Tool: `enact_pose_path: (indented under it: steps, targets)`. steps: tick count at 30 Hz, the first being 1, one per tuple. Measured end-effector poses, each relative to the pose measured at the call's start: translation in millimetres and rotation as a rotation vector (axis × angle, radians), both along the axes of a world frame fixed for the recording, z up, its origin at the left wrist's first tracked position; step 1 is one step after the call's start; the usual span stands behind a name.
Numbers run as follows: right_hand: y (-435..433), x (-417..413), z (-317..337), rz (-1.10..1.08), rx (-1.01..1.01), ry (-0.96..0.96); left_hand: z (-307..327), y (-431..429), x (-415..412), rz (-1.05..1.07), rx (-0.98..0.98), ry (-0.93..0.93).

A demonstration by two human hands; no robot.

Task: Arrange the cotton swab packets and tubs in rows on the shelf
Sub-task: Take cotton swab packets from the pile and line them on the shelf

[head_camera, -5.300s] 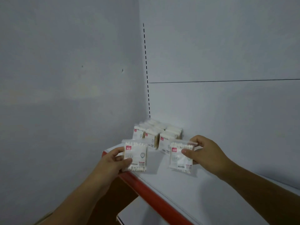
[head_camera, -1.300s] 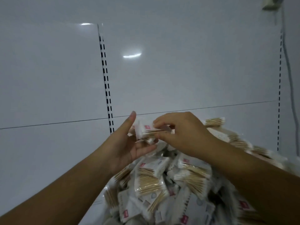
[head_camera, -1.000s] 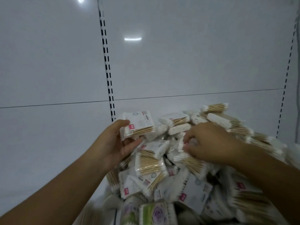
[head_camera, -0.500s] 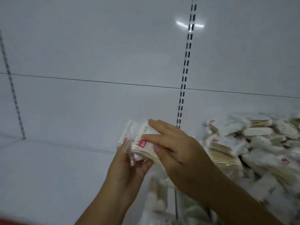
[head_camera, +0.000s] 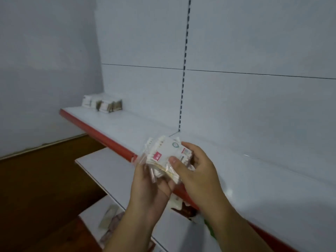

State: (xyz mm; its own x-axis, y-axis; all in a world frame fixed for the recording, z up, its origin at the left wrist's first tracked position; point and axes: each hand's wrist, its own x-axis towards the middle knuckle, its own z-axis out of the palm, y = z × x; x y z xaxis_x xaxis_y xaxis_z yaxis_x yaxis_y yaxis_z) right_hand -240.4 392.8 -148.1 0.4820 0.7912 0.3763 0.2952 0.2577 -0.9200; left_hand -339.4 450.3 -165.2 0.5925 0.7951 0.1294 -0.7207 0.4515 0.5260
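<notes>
A white shelf [head_camera: 127, 124] with a red strip [head_camera: 101, 137] along its front edge is seen running from the left corner to the right. A short row [head_camera: 101, 104] of packets is stood at its far left end, against the back panel, well apart from the hands. A slotted upright [head_camera: 184, 70] is fixed to the back panel. A lower shelf [head_camera: 109, 166] and a brown floor [head_camera: 36, 179] are seen beneath; blurred packets [head_camera: 109, 220] lie lower still.

A stack [head_camera: 163, 157] of swab packets is held in the air over the shelf's front edge, part of the strip being hidden behind it. The left grip [head_camera: 151, 184] is curled round it from below; the right grip [head_camera: 196, 171] clasps its right side, thumb pressed on the top face.

A red label and a green ring are shown on that face; the writing cannot be read. The face is tilted up and leftward, white tips lined along the far edge, sticks run back toward the person.
</notes>
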Motion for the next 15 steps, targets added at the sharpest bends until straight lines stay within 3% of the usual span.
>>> enact_pose_path:
  steps: [8, 15]
  targets:
    - [129.2, -110.0, -25.6, 0.172, 0.028, 0.219, -18.9, 87.3, -117.0, 0.157, 0.000, 0.009]
    - [250.4, -180.6, -37.6, 0.254, 0.031, 0.269, -20.4, 198.7, -188.7, 0.428, 0.096, 0.333]
